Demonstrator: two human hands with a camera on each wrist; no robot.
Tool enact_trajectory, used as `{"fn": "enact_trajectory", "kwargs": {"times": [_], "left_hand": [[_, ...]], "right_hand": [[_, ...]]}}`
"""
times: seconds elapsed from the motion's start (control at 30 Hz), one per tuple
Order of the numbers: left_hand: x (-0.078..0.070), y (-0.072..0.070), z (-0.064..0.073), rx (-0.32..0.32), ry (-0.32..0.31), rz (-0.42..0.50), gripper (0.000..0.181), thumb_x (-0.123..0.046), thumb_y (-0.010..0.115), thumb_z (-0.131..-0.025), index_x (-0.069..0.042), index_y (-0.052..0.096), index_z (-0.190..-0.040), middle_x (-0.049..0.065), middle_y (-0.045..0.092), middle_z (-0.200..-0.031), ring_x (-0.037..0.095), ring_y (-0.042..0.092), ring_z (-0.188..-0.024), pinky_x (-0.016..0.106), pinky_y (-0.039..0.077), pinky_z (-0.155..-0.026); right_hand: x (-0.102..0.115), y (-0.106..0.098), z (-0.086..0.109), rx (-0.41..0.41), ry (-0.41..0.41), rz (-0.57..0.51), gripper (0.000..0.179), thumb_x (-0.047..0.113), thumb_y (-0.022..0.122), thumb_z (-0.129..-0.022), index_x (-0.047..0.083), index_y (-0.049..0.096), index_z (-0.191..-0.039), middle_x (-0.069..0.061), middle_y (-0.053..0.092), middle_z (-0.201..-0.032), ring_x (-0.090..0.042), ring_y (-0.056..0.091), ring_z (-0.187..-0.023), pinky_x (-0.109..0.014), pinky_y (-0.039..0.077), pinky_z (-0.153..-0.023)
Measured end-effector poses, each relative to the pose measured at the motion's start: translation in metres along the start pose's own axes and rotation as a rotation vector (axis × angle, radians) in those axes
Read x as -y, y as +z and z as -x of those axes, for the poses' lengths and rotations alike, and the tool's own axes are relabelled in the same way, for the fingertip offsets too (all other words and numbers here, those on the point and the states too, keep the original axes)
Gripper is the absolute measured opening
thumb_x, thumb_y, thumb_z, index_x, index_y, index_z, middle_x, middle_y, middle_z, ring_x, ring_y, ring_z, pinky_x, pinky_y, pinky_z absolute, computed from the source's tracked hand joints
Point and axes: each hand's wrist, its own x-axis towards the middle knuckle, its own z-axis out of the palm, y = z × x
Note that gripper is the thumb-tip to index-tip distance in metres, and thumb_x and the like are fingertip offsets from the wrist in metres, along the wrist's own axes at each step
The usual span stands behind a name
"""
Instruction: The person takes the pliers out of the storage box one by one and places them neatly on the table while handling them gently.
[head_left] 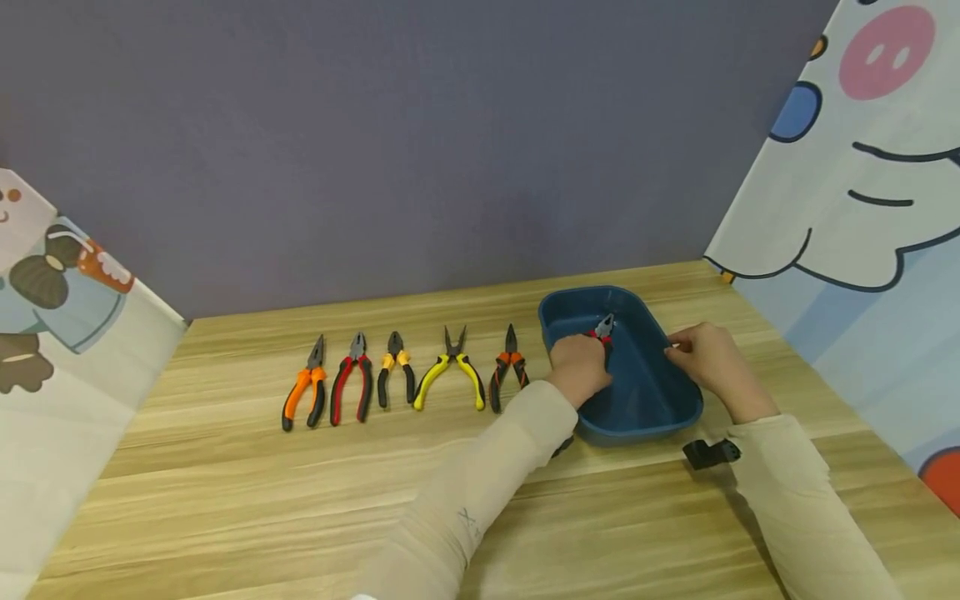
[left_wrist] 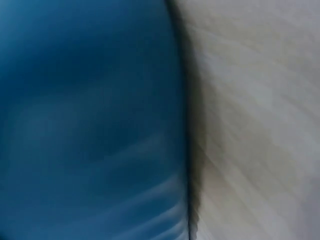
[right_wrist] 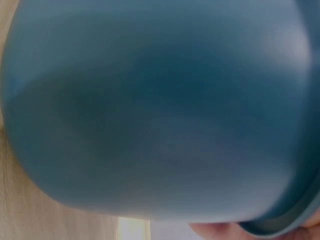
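Note:
A dark blue rectangular basin [head_left: 652, 367] stands on the wooden table to the right. Reaching over its left rim, my left hand [head_left: 581, 367] grips red-handled pliers [head_left: 604, 325] inside it; their metal head points up and away from me, and most of the handles are hidden by the fingers. My right hand [head_left: 708, 362] pinches the basin's right rim between thumb and fingers. Its fingers [right_wrist: 215, 230] show at the bottom of the right wrist view, by the rim. The left wrist view has only the basin's outer wall [left_wrist: 90, 125] and the tabletop.
Left of the basin lie several pliers in a row: orange-black [head_left: 297, 392], red-black [head_left: 341, 387], yellow-black [head_left: 395, 342], yellow [head_left: 453, 354] with jaws spread, and black-orange [head_left: 512, 340] nearest the left forearm. A grey wall [head_left: 375, 167] stands behind the table [head_left: 262, 500].

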Motion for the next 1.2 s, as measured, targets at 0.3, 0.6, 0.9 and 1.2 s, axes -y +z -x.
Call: {"fn": "enact_trajectory", "kwargs": {"times": [0.3,0.6,0.9,1.2], "left_hand": [[-0.0064,0.0024,-0.0098,0.020,-0.052,-0.025,0.036,-0.044,0.072,-0.079,-0.025,0.069,-0.109,-0.005,0.066,-0.105,0.010,0.063,-0.086,0.027,0.050,-0.058],[-0.0031,0.0011,-0.0056,0.004,-0.012,-0.022,0.036,-0.044,0.072,-0.080,-0.025,0.069,-0.110,-0.005,0.066,-0.106,0.011,0.063,-0.088,0.027,0.051,-0.058],[-0.0040,-0.0048,-0.0051,0.050,-0.051,-0.031,0.054,-0.057,0.073,-0.072,-0.025,0.066,-0.115,-0.006,0.062,-0.117,0.010,0.060,-0.096,0.024,0.050,-0.055],[-0.0059,-0.0054,-0.0081,0.091,-0.074,-0.032,0.064,-0.062,0.071,-0.070,-0.026,0.061,-0.122,-0.007,0.058,-0.124,0.009,0.054,-0.109,0.023,0.051,-0.064]], "right_hand": [[-0.0013,0.0008,0.0000,-0.011,-0.012,0.001,0.027,0.004,0.062,-0.086,-0.017,0.064,-0.103,-0.027,0.067,-0.081,-0.038,0.064,-0.071,-0.051,0.050,-0.066],[-0.0004,0.0005,0.0008,-0.004,-0.002,0.005,0.027,0.005,0.061,-0.086,-0.016,0.064,-0.104,-0.027,0.067,-0.082,-0.039,0.064,-0.073,-0.051,0.050,-0.067],[0.0015,0.0009,-0.0002,-0.014,0.005,-0.001,0.027,0.004,0.061,-0.086,-0.016,0.064,-0.104,-0.027,0.067,-0.083,-0.040,0.064,-0.075,-0.052,0.050,-0.070],[0.0001,0.0011,-0.0004,-0.032,-0.009,0.005,0.026,0.003,0.061,-0.085,-0.016,0.064,-0.103,-0.026,0.067,-0.081,-0.038,0.064,-0.072,-0.051,0.050,-0.069]]}}
